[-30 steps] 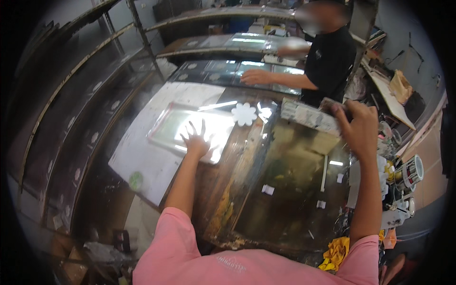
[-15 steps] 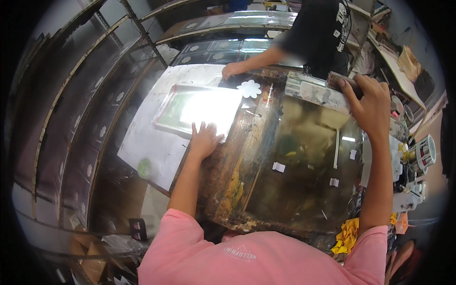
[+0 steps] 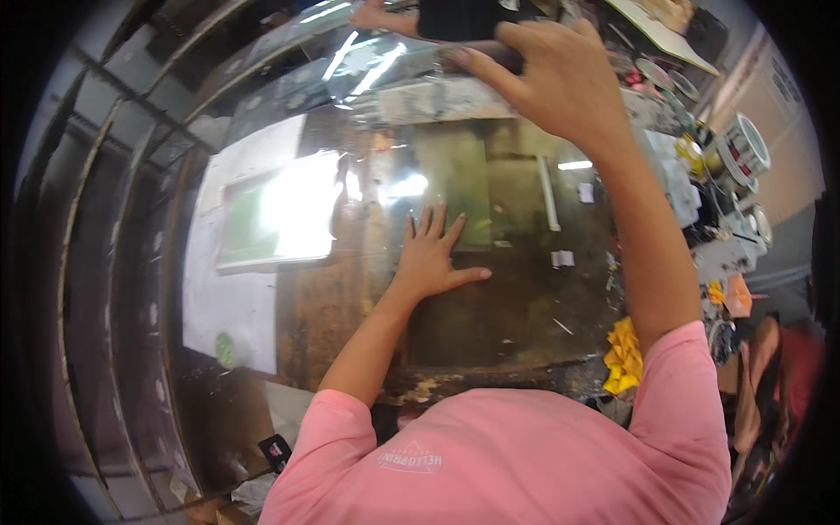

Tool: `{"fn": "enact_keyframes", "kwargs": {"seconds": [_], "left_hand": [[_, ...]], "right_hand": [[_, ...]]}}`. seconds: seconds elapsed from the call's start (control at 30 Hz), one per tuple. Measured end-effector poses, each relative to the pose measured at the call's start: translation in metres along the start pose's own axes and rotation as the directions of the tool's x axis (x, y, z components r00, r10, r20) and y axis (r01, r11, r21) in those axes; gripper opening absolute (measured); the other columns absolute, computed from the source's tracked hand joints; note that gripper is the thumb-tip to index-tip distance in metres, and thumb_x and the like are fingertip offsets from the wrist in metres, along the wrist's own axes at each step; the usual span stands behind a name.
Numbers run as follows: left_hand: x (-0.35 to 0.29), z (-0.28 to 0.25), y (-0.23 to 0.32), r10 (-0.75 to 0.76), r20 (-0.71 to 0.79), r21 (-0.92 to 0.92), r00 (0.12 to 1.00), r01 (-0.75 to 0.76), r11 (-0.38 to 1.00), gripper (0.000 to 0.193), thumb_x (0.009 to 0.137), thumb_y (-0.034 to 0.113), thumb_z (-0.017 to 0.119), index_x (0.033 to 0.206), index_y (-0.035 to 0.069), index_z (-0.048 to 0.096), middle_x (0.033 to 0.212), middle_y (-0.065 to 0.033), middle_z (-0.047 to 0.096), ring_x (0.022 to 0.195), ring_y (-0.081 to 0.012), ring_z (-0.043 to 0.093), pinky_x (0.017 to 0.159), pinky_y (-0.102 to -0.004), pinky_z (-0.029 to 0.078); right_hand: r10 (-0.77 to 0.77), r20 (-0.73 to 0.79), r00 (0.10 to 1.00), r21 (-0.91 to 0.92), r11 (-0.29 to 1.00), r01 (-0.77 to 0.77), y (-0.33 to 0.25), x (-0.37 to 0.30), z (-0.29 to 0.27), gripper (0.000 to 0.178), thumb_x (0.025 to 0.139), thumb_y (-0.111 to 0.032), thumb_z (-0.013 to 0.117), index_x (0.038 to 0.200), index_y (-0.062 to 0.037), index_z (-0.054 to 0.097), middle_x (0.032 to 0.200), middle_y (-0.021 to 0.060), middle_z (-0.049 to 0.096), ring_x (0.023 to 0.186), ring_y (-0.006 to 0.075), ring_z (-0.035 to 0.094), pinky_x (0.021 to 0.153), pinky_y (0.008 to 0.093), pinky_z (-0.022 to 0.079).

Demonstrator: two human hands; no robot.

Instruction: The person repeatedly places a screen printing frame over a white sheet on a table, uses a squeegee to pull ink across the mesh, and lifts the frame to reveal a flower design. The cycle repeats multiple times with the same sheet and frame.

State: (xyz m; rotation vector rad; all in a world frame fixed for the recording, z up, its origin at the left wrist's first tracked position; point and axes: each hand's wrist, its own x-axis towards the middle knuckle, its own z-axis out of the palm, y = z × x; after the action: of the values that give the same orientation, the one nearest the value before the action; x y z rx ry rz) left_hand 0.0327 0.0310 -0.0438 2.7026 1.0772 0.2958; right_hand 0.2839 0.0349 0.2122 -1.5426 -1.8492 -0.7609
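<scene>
My left hand [image 3: 430, 258] is flat with fingers spread, over the dark, shiny work surface [image 3: 490, 324]. A greenish rectangular patch [image 3: 464, 197] shows beside its fingertips; whether it is a loose sheet or a reflection I cannot tell. Further up and right, my right hand [image 3: 569, 83] is closed around a dark brown bar-like handle [image 3: 494, 54]. Below that handle runs a pale, paint-blotched bar [image 3: 429, 103], partly blurred. Left of my left hand, a thin framed panel [image 3: 249, 223] with strong glare lies on white paper [image 3: 214, 302].
Racks [image 3: 114, 262] line the left. A co-worker's hand [image 3: 385, 19] is at the top. Yellow cloth [image 3: 623, 357] lies at the right front; tubs [image 3: 744, 144] stand at the right. A narrow white strip [image 3: 548, 192] and small white pieces [image 3: 563, 259] lie on the dark surface.
My left hand has left the framed panel and moved right onto the dark surface. The right hand appears higher, still gripping the handle. The view has shifted; the white flower shape no longer shows.
</scene>
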Motion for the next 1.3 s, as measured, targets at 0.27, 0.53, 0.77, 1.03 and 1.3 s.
{"fn": "enact_keyframes", "kwargs": {"seconds": [0.27,0.53,0.77,1.03,1.3], "left_hand": [[0.069,0.049,0.125,0.082,-0.093,-0.019,0.992,-0.084,0.996,0.127,0.076,0.100,0.054,0.162,0.006,0.051,0.171,-0.0314,0.033,0.160,-0.0527,0.024,0.122,-0.0822,-0.004],[0.069,0.056,0.137,0.150,-0.126,-0.089,0.981,-0.162,0.983,0.121,0.076,0.097,0.058,0.157,0.008,0.057,0.162,-0.0297,0.044,0.151,-0.0522,0.037,0.120,-0.0840,-0.001],[0.069,0.060,0.138,0.187,-0.177,-0.073,0.966,-0.202,0.977,0.120,0.077,0.095,0.059,0.161,0.009,0.052,0.159,-0.0292,0.046,0.145,-0.0521,0.043,0.122,-0.0822,0.003],[0.064,0.065,0.136,0.177,-0.223,-0.061,0.959,-0.195,0.979,0.123,0.079,0.094,0.059,0.165,0.008,0.043,0.159,-0.0284,0.047,0.146,-0.0489,0.045,0.124,-0.0793,0.008],[0.043,0.002,0.093,-0.065,-0.416,-0.294,0.907,-0.067,0.954,0.108,0.079,0.065,0.087,0.159,0.003,0.049,0.144,-0.0240,0.060,0.135,-0.0435,0.056,0.116,-0.0594,0.044]], "right_hand": [[0.013,0.131,0.991,0.058,0.998,-0.021,0.006,0.015,-0.012,0.060,0.104,-0.059,0.058,0.091,-0.0028,0.075,0.076,0.0179,0.074,0.079,0.0352,0.073,0.083,0.0465,0.045],[-0.001,0.107,0.994,0.036,0.999,-0.002,0.010,0.029,-0.007,0.065,0.105,-0.057,0.056,0.082,-0.0002,0.077,0.075,0.0202,0.074,0.078,0.0352,0.074,0.085,0.0477,0.048],[0.000,0.090,0.996,0.102,0.995,-0.009,0.005,0.019,-0.017,0.064,0.104,-0.059,0.058,0.080,-0.0026,0.075,0.074,0.0188,0.073,0.077,0.0355,0.073,0.085,0.0475,0.047],[0.031,0.067,0.997,0.072,0.997,-0.035,0.000,0.014,-0.008,0.065,0.102,-0.064,0.060,0.077,-0.0049,0.072,0.073,0.0173,0.072,0.077,0.0350,0.072,0.084,0.0477,0.045],[0.073,0.042,0.996,0.121,0.990,-0.078,-0.002,0.012,-0.008,0.063,0.100,-0.063,0.064,0.082,-0.0032,0.069,0.073,0.0167,0.072,0.074,0.0355,0.072,0.080,0.0485,0.047]]}}
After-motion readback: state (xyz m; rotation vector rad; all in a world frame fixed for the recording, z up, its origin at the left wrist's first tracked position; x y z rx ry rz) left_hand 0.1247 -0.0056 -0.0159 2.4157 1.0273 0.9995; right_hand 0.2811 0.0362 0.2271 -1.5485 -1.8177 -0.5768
